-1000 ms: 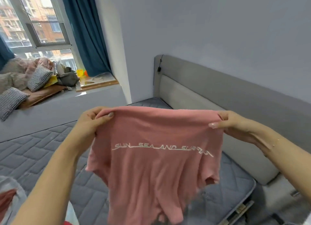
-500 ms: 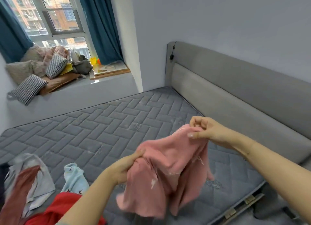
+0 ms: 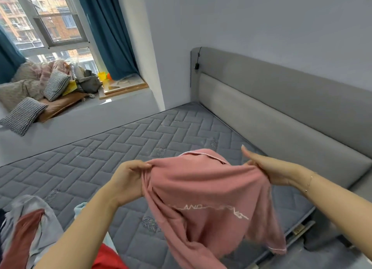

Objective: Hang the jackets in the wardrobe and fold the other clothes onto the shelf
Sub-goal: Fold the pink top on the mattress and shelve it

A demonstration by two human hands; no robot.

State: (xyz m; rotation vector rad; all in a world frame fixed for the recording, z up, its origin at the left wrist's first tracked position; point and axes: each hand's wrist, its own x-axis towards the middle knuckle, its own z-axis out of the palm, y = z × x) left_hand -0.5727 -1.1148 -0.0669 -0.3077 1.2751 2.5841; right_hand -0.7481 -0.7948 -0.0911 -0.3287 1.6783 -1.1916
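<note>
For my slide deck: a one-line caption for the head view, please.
Left hand and right hand hold a pink T-shirt above a grey mattress.

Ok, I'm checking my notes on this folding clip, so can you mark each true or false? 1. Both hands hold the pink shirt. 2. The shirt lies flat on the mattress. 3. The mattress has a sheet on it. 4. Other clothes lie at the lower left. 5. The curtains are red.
1. True: the left hand and right hand grip the pink shirt.
2. False: it hangs bunched above the mattress.
3. False: the quilted mattress is bare.
4. True: a pile of clothes lies there.
5. False: the curtains are dark blue.
</note>
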